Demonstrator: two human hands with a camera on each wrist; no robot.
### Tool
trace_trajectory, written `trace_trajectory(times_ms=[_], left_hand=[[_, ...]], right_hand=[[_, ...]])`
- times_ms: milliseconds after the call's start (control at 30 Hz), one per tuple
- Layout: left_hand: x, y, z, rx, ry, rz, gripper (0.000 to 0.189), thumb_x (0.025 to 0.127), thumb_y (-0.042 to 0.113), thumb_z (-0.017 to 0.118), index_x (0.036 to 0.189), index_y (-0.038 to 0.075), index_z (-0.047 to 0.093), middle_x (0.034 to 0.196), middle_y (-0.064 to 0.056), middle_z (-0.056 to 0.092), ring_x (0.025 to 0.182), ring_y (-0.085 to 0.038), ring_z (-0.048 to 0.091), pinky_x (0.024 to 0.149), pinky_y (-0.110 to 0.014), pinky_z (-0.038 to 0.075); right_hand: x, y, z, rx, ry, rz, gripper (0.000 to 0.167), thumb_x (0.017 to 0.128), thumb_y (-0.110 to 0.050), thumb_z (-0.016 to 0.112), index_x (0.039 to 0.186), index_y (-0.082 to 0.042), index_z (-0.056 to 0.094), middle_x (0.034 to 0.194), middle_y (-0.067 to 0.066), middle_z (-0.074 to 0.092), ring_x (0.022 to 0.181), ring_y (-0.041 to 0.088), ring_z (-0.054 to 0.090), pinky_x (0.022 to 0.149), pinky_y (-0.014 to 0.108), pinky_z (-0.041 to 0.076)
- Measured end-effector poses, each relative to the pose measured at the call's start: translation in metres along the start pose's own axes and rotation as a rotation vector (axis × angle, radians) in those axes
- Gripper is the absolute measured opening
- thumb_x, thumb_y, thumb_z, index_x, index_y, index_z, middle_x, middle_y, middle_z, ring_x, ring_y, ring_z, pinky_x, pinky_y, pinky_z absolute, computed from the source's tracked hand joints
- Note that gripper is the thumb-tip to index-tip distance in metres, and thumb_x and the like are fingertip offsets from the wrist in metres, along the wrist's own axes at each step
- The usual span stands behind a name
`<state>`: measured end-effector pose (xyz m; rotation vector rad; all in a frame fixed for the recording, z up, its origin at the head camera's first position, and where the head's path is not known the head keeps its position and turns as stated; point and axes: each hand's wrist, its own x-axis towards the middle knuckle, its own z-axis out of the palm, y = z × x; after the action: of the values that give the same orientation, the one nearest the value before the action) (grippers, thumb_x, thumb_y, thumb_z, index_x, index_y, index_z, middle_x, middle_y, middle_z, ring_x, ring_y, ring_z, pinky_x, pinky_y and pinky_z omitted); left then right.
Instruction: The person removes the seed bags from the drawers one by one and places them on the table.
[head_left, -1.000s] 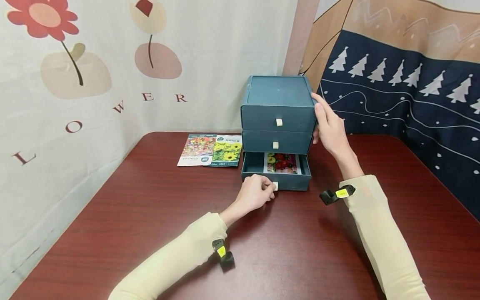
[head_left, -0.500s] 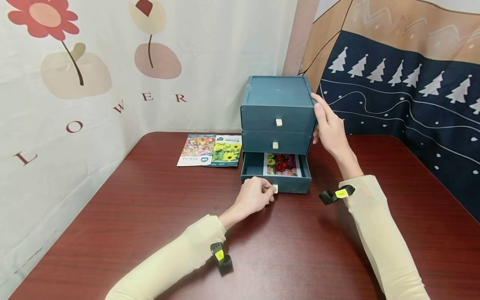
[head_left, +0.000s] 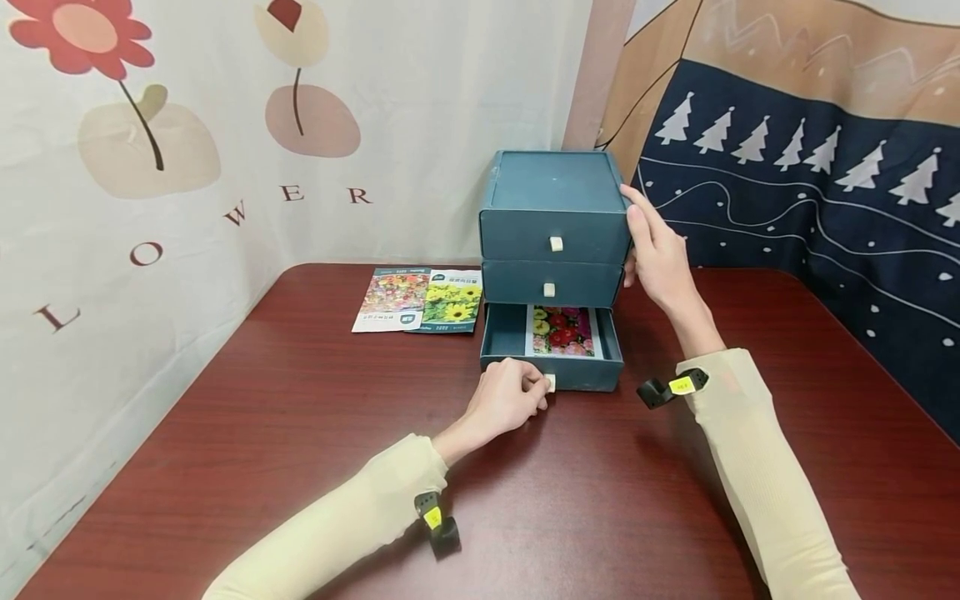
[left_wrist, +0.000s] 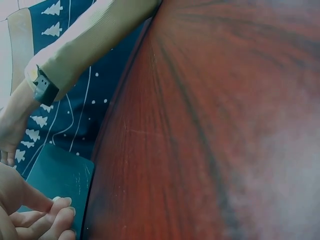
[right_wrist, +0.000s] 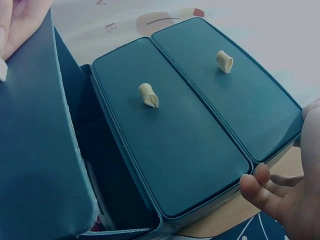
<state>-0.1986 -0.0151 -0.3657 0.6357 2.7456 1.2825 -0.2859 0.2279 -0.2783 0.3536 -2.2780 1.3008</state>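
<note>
A blue-green desktop drawer box (head_left: 555, 182) stands at the back of the table. Its bottom drawer (head_left: 588, 377) is pulled out, while the two drawers above are closed. My left hand (head_left: 504, 396) pinches the small pale pull tab (head_left: 551, 383) on the bottom drawer's front. Inside that drawer lies a packet with a flower picture (head_left: 562, 332). My right hand (head_left: 662, 260) rests against the box's right side near the upper front corner; in the right wrist view its fingertips (right_wrist: 250, 186) touch the side wall.
Two flower-picture packets, one with mixed blooms (head_left: 397, 296) and one with yellow flowers (head_left: 453, 300), lie on the dark red table (head_left: 360, 383) left of the box. A pale curtain (head_left: 435, 125) hangs behind, and a navy tree-print cloth (head_left: 795, 200) at right.
The bottom drawer has slid a little farther out toward me, with my left hand moving along on its tab. More of the packet inside shows. My right hand keeps its place.
</note>
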Motion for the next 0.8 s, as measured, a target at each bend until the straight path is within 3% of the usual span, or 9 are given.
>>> trace_trajectory(times_ms=[800], left_hand=[[-0.012,0.004,0.001,-0.008,-0.015,0.015,0.019,0.098,0.014,0.065,0.085,0.008,0.078,0.061,0.006,0.069,0.052,-0.001,0.062,0.054,-0.022,0.049]], right_hand=[[0.002,0.002,0.0,0.001,-0.002,0.007,0.048,0.11,-0.038,0.036,0.156,-0.025,0.04,0.069,0.026,0.054,0.049,0.029,0.053,0.051,0.028,0.049]])
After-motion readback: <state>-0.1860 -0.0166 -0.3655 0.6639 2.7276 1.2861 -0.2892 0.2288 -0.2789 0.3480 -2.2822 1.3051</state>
